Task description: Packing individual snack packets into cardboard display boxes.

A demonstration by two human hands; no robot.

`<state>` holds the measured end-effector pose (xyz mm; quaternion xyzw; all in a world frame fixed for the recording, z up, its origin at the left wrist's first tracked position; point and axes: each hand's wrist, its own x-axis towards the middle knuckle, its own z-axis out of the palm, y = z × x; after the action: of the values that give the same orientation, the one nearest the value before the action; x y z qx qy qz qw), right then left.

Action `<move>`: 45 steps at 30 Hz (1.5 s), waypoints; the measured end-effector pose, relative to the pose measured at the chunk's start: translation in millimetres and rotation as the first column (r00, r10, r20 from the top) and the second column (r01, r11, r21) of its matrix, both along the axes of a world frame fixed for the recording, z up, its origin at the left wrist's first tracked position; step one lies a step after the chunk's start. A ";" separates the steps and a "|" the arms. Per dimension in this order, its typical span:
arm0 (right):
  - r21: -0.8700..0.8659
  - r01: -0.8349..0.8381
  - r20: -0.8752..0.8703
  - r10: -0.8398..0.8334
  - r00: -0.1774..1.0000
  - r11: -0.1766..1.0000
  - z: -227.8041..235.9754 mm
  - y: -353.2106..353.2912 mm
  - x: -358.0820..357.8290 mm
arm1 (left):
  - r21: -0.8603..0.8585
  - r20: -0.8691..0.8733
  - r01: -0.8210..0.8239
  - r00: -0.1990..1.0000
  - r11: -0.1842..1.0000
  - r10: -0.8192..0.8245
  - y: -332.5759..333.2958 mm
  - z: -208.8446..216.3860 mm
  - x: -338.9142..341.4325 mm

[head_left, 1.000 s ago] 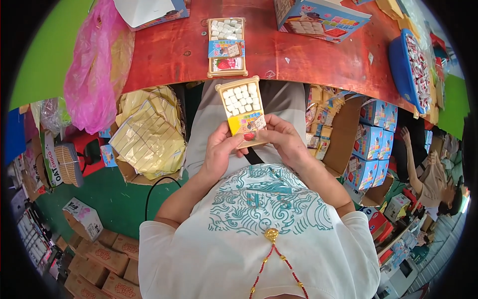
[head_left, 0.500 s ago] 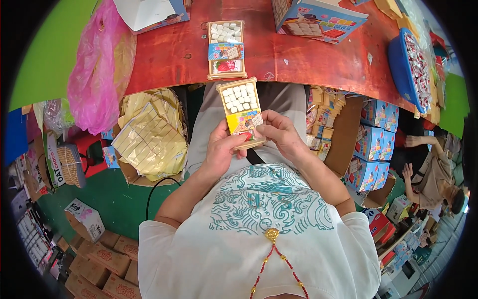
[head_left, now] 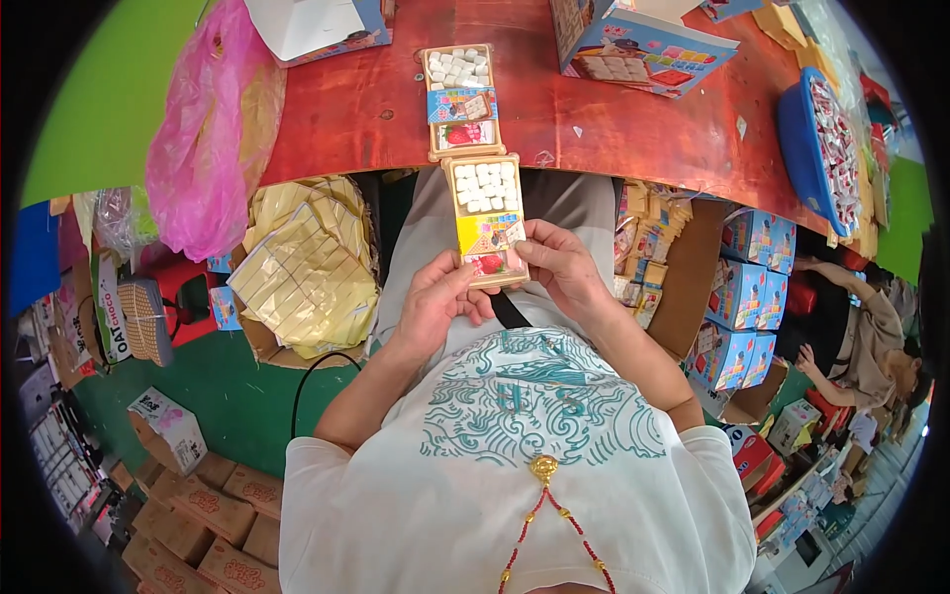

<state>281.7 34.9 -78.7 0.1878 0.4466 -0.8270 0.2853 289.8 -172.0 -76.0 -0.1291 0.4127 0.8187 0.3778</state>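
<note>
Over my lap I hold a tan candy tray (head_left: 486, 187) with white marshmallow-like cubes in its upper part. A yellow printed band wraps its middle, and a strawberry-patterned packet shows at the lower end. My left hand (head_left: 435, 305) is closed at the tray's lower left edge, thumb on the side and other fingers curled below. The fingers of my right hand (head_left: 566, 265) grip the right edge beside the band. Just beyond, a similar tray with a blue band (head_left: 461, 104) lies on the red table (head_left: 346, 124); the held tray's far end meets its near end in view.
Printed boxes (head_left: 643, 54) and a pink plastic bag (head_left: 203, 139) are on the table. A blue basin (head_left: 792, 134) of wrapped sweets stands right. Below are cartons of yellow wrappers (head_left: 307, 277) and packed trays (head_left: 648, 252), plus stacked blue boxes (head_left: 727, 297). Another person (head_left: 871, 332) sits far right.
The held tray has turned straighter, its far end now against the tray on the table. My left thumb has slid from its face toward its edge. The whole view has shifted slightly.
</note>
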 end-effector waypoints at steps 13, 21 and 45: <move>-0.016 -0.078 -0.005 0.078 0.997 0.997 4.1 -2.2 -0.8 | -0.092 -0.083 -0.083 0.994 0.992 0.075 0.3 -1.8 7.4; 0.005 -0.042 -0.071 0.043 0.997 0.999 23.6 -9.9 -3.9 | -0.182 -0.077 -0.067 0.996 0.981 0.054 0.3 -1.9 10.9; -0.007 -0.008 -0.046 0.007 0.999 1.000 11.3 -20.1 -8.9 | -0.155 -0.102 -0.015 0.995 0.988 -0.001 -10.0 -9.7 7.2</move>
<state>272.8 14.8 -67.4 0.1662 0.4508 -0.8315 0.2787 297.0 -182.0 -85.7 -0.1178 0.4934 0.7910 0.3421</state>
